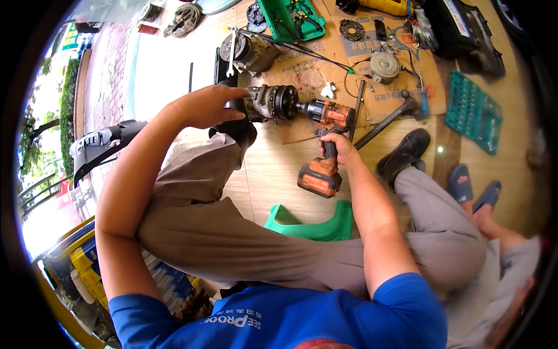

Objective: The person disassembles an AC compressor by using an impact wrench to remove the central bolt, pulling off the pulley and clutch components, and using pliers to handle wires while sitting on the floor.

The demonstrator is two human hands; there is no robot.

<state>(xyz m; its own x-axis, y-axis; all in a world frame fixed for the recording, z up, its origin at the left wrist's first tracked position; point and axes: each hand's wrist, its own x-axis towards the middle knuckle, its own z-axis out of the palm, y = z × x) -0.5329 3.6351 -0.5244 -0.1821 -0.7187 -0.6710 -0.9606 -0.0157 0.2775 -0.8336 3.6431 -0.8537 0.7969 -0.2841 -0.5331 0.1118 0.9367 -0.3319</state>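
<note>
My right hand (339, 146) is wrapped round the grip of an orange and black cordless impact wrench (332, 113). The tool's nose meets the round black pulley (286, 102) of a metal compressor (261, 103) lying on its side on the floor. My left hand (212, 106) is stretched out beside the compressor's rear, thumb and fingers apart. Below that hand is my black shoe (239, 131), close against the compressor; the palm's contact is hidden. Behind, a larger cylindrical metal unit (251, 53) stands with a combination spanner (231, 51) leaning on it.
Cardboard (302, 72) covers the floor ahead, bearing a round metal part (383, 67), cables and a white crumpled tissue (328, 89). A hammer (390, 116) lies right of the impact wrench. Farther right are a teal socket case (474, 111) and another person's slippered feet (479, 198). A green plastic stool (314, 225) is below.
</note>
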